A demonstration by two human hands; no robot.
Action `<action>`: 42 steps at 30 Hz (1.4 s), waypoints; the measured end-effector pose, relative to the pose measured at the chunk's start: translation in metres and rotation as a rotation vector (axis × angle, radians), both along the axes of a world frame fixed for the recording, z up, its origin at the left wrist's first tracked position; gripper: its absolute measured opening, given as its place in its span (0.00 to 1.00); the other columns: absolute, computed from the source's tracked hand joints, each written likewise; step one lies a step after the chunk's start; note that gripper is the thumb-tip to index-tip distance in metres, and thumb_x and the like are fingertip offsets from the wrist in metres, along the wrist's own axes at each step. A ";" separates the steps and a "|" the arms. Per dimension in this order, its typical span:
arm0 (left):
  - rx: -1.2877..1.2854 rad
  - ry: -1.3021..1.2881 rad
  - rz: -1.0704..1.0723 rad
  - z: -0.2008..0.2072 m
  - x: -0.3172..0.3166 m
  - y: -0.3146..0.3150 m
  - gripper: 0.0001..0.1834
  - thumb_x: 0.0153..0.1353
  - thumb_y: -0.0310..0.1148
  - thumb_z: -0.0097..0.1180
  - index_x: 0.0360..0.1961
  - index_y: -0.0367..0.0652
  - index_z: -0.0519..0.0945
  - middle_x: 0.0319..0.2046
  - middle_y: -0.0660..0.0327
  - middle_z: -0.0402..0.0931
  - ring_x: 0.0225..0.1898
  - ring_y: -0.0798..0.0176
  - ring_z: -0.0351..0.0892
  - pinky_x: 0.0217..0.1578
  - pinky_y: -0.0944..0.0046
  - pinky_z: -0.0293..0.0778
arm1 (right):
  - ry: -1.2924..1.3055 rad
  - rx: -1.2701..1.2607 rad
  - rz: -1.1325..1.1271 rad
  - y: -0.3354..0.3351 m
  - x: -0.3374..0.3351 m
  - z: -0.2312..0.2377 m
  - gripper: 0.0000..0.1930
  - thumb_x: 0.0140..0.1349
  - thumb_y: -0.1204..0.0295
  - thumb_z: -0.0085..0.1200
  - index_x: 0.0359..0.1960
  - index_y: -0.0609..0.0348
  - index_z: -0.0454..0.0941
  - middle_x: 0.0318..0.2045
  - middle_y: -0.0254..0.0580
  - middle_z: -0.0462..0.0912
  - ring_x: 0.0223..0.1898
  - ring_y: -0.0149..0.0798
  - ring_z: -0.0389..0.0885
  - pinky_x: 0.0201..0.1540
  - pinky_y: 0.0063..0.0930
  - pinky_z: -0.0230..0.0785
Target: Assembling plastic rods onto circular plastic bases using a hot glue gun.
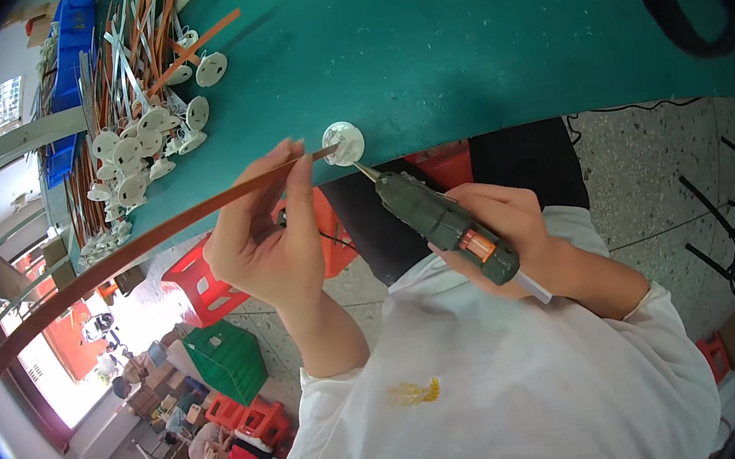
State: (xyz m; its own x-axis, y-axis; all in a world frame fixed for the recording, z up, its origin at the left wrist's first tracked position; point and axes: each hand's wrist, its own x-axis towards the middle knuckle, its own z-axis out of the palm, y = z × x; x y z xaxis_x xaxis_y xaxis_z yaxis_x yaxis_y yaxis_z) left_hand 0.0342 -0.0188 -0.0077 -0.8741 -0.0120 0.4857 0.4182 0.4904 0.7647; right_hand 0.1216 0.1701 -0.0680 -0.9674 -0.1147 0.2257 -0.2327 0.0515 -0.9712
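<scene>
My left hand [266,240] pinches a long brown strip [132,245] between closed fingers, its tip resting on the white disc [343,142] at the near edge of the green table [455,41]. My right hand [511,232] is wrapped tight around a dark green glue gun [443,220], nozzle pointing to 11 o'clock and touching the disc. More discs [139,146] and strips [132,39] lie piled at 10 o'clock

We see the green table [454,32] bare across its middle and right, open for a hand to pass. The near edge is crowded: white disc [343,142], our left hand [266,240] with the long brown strip [136,245], our right hand [511,232] with the glue gun [443,220]. The pile of white discs [139,146] and strips [132,39] blocks the table's left.
</scene>
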 end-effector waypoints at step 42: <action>-0.117 -0.042 -0.059 -0.003 -0.008 -0.004 0.08 0.48 0.15 0.68 0.31 0.33 0.84 0.24 0.59 0.84 0.24 0.73 0.81 0.24 0.77 0.69 | 0.051 0.185 -0.029 -0.012 -0.010 -0.001 0.10 0.49 0.71 0.64 0.26 0.63 0.75 0.20 0.43 0.75 0.21 0.46 0.76 0.23 0.34 0.67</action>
State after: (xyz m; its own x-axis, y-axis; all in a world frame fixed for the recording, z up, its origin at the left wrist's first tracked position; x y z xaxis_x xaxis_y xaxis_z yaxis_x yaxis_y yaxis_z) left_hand 0.0260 -0.0232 -0.0105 -0.8914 0.0946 0.4433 0.4173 0.5531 0.7211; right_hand 0.1113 0.1584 -0.0691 -0.9588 -0.1314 0.2518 -0.2769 0.2354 -0.9316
